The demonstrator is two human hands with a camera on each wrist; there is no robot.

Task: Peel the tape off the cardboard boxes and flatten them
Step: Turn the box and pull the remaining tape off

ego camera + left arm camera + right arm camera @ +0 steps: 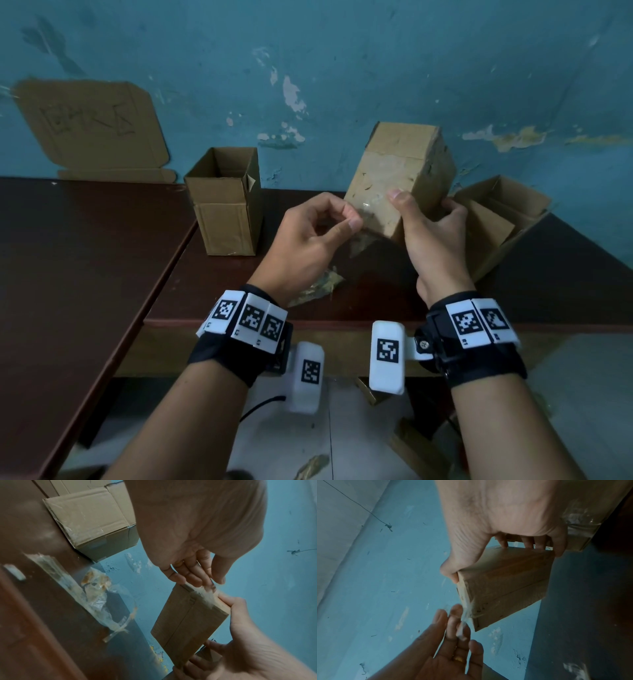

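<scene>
A small closed cardboard box (397, 178) is held tilted above the brown table (85, 267). My right hand (431, 233) grips its near right end, thumb on the taped face and fingers behind. Clear tape (368, 209) covers that face. My left hand (322, 233) pinches a lifted strip of this tape at the box's lower left corner. In the left wrist view the fingertips (197, 580) meet the tape (204, 595) on the box (187, 622) edge. In the right wrist view the tape (465, 614) stretches from the box (505, 585) to the left hand (453, 642).
An open, upright cardboard box (224, 202) stands left of the hands. Another open box (500, 219) lies at the right by the wall. Crumpled peeled tape (320, 286) lies on the table under the left wrist. A flattened carton (92, 126) leans on the blue wall.
</scene>
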